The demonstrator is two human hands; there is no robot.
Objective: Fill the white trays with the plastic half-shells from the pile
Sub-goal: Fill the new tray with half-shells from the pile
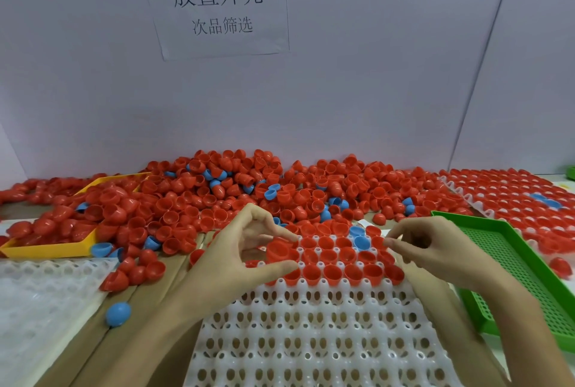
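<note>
A white tray with many round pockets lies in front of me. Its far rows hold red half-shells and a blue one. My left hand pinches a red half-shell between thumb and forefinger at the left end of the filled rows. My right hand hovers over the right end of those rows with fingers loosely curled and nothing visible in them. Behind the tray spreads a large pile of red and a few blue half-shells.
A yellow tray heaped with shells sits at the left, with more white trays in front of it. One blue shell lies loose. At the right are a green perforated tray and a filled tray. A white wall with a paper sign stands behind.
</note>
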